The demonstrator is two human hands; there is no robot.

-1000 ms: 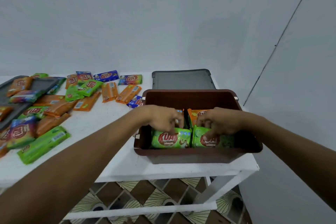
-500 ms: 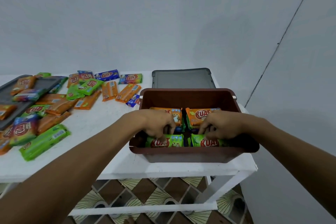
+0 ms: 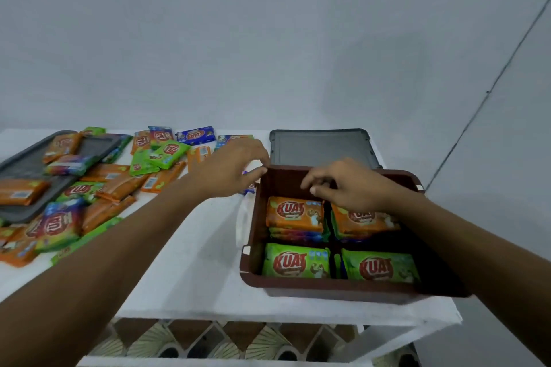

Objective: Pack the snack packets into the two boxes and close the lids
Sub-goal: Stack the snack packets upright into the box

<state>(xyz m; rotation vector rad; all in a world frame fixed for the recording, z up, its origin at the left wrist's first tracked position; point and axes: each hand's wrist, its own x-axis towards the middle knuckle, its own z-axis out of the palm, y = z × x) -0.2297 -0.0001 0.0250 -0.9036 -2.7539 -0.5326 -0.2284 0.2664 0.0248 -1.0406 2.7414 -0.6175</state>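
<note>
- Fingers [image 3: 253, 155] of your left hand [image 3: 229, 170] are loosely spread and hold nothing. The thumb tip sits at the far-left corner of the brown box [image 3: 328, 290]; can't tell if it touches.
- Fingers [image 3: 313, 182] of your right hand [image 3: 351, 188] are loosely curled and hold nothing. They hover over the far side of the box, above the far-right orange stack [image 3: 363, 222].
- Box is lidless at the right end of the white worktop [image 3: 193, 262], with four stacks of packets lying flat inside.
- Beside that stack is the far-left orange stack [image 3: 295, 211]. In front are the near-left green packet [image 3: 296, 261] and near-right green packet [image 3: 380, 268].
- Dark grey lid [image 3: 322, 147] lies flat on the worktop just behind the box.
- Loose packets [image 3: 119, 185], orange, green and blue, are scattered over the left half of the worktop.
- Flat grey tray or lid [image 3: 24, 167] sits at far left, with some packets on top.
- Tiled floor [image 3: 190, 337] shows under the worktop.
</note>
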